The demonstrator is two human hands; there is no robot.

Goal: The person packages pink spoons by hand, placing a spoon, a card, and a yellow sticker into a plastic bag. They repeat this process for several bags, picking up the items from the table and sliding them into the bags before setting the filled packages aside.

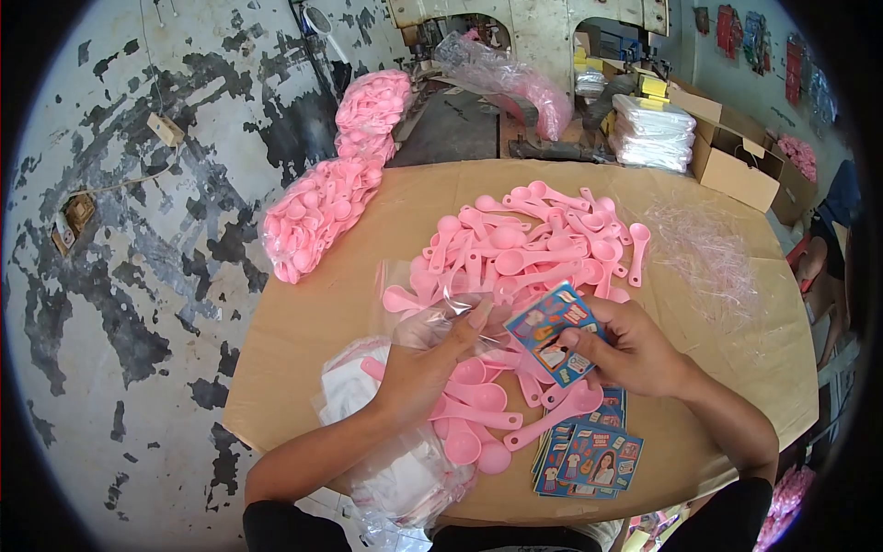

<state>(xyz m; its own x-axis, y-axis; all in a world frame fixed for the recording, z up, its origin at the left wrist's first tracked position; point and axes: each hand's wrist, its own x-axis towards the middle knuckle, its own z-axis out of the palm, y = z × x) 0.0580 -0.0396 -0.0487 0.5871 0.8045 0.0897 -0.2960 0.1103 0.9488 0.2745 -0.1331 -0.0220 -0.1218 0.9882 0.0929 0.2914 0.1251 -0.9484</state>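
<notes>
My right hand [639, 350] pinches a blue printed card [554, 333], its thumb across the card's face. In my left hand [428, 354] is a clear plastic bag [458, 302], gripped near its upper part and close to the card's left edge. Under and around both hands lie pink plastic spoons [480, 396], with a larger heap of pink spoons [533, 237] behind. A stack of similar blue cards [589, 460] sits below my right hand. Below my left forearm is a pile of clear bags [405, 478].
Brown paper covers the table [313, 368]. Filled bags of pink spoons [322, 216] stand at the left edge. Thin clear plastic scraps [704, 262] lie at right. Behind are stacked plastic packs [651, 133], a cardboard box [736, 170] and a machine [538, 28]. A person's leg [814, 253] shows far right.
</notes>
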